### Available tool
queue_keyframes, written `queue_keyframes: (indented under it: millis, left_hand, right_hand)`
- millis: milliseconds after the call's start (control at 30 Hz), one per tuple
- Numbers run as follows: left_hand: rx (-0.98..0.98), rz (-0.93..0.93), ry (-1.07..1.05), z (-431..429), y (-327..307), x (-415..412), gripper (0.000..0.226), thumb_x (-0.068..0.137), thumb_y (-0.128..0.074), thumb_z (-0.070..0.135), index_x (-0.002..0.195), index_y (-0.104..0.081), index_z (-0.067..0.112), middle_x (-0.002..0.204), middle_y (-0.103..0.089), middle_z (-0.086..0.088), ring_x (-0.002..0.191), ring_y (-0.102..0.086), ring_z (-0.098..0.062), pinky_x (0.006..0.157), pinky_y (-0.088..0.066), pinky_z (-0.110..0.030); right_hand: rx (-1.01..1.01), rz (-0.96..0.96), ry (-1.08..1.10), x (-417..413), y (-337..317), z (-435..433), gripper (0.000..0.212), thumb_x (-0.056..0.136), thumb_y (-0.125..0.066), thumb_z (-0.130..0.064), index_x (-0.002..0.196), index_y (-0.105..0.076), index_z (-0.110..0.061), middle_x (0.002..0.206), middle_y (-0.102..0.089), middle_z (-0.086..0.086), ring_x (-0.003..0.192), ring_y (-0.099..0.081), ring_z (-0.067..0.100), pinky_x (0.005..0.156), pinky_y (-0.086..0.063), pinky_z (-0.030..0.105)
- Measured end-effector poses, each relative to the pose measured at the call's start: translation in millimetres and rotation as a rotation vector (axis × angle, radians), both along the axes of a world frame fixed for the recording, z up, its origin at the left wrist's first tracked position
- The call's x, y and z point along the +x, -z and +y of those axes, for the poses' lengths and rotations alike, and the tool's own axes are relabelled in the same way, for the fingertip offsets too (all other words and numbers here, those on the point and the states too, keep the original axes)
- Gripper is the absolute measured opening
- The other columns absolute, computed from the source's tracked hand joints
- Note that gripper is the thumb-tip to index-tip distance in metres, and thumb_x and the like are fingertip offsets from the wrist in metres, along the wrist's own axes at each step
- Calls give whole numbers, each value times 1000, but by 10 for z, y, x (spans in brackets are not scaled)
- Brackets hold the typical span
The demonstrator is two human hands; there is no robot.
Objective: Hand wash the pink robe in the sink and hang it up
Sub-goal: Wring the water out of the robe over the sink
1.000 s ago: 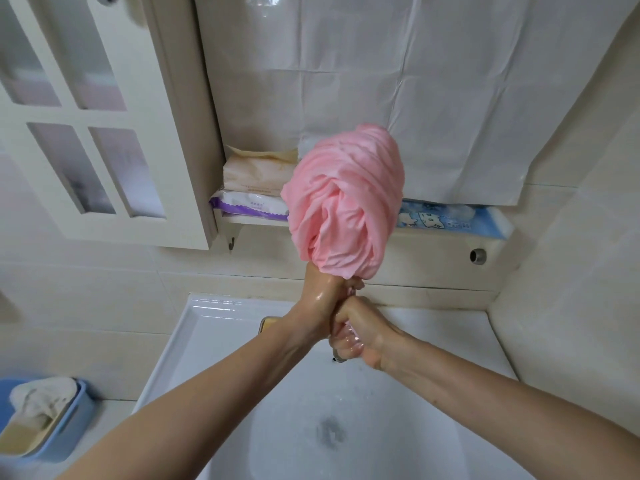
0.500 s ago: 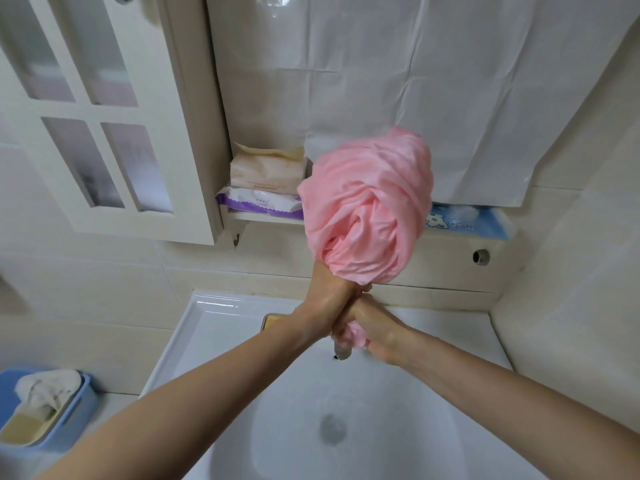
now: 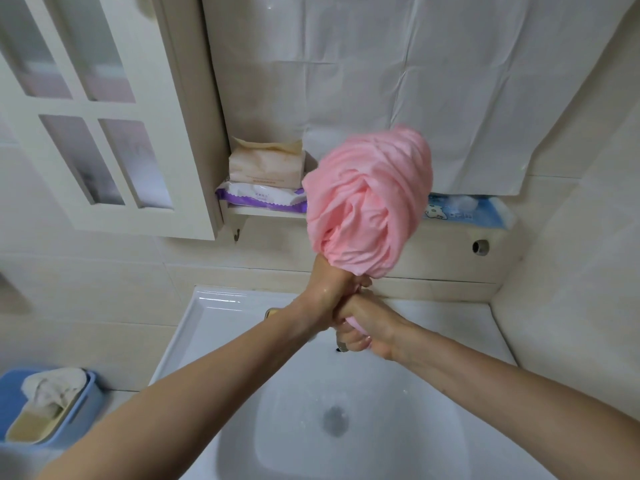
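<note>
The pink robe (image 3: 369, 202) is bunched into a twisted wet ball held up above the white sink (image 3: 221, 327). My left hand (image 3: 329, 289) grips the robe's twisted neck just under the ball. Directly below it, my right hand (image 3: 363, 332) grips the lower end of the twist, a little pink cloth showing between its fingers. Both hands are wet and press against each other over the back of the basin. The drain (image 3: 335, 419) lies below them in the wet bowl.
A shelf behind the robe holds a beige tissue pack (image 3: 266, 164), a purple wipes pack (image 3: 259, 199) and a blue pack (image 3: 467, 211). A white cabinet door (image 3: 104, 116) stands open at left. A blue basket (image 3: 52, 407) with a cloth sits at lower left.
The robe and both hands have shifted slightly right in the view and stay clasped on the twist. My right hand has turned a little on the lower end.
</note>
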State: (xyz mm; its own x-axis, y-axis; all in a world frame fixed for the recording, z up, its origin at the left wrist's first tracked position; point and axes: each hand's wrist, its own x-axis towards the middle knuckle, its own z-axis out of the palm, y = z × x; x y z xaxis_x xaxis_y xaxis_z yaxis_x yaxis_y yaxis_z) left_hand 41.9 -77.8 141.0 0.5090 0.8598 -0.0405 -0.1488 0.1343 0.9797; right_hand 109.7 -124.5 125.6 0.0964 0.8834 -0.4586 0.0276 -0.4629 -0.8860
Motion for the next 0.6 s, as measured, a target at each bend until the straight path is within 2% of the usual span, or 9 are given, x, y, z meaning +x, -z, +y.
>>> queue_keyframes:
  millis: [67, 167, 300, 400, 500, 533, 600]
  left_hand:
    - [-109, -27, -5, 9, -5, 1, 21, 76, -52, -1, 63, -46, 14, 38, -40, 5, 41, -37, -10, 39, -32, -13]
    - [-232, -19, -22, 28, -27, -6, 21, 72, -51, -1, 56, -43, 11, 38, -39, 3, 38, -34, -10, 37, -29, -11]
    - [-232, -12, -39, 51, 22, -30, 35, 84, -43, -4, 52, -42, 11, 36, -42, 3, 36, -36, -8, 39, -31, -12]
    - [-176, 12, -38, 83, 26, -68, 30, 76, -53, -4, 52, -45, 12, 39, -42, 1, 41, -36, -12, 41, -32, -14]
    - [-30, 75, -6, 144, -20, -107, 27, 71, -61, -11, 67, -55, 16, 48, -47, 4, 46, -41, -11, 48, -38, -20]
    - [13, 89, 0, 169, -25, -124, 29, 71, -63, -11, 74, -57, 17, 52, -52, 7, 48, -46, -9, 51, -42, -21]
    - [97, 134, -21, 213, 10, -175, 26, 70, -69, -4, 77, -59, 18, 64, -61, 4, 56, -54, -11, 59, -46, -25]
  right_hand:
    - [14, 29, 54, -13, -25, -14, 16, 51, -43, 0, 54, -33, -12, 46, -27, -2, 40, -19, 12, 40, -14, 17]
    - [29, 51, 106, -27, -12, -4, 24, 62, -36, 9, 53, -31, -13, 39, -29, -4, 38, -19, 12, 41, -14, 17]
    - [44, 61, 167, -107, 27, 10, 24, 61, -34, 9, 53, -30, -13, 40, -29, -5, 37, -20, 12, 41, -15, 15]
    - [51, 86, 132, -140, 58, 22, 28, 67, -34, 10, 55, -31, -14, 41, -27, -5, 37, -18, 12, 43, -11, 18]
    - [-4, 32, -62, -74, -8, 56, 16, 59, -56, -7, 56, -40, -9, 49, -37, 5, 38, -27, 15, 54, -14, 33]
    - [-22, -25, -141, -19, -42, 57, 21, 53, -65, -13, 64, -49, -5, 57, -47, 11, 42, -38, 18, 55, -20, 34]
    - [57, -57, -184, 189, -56, 66, 54, 50, -81, -20, 98, -56, -13, 87, -63, 10, 64, -61, 19, 58, -43, 33]
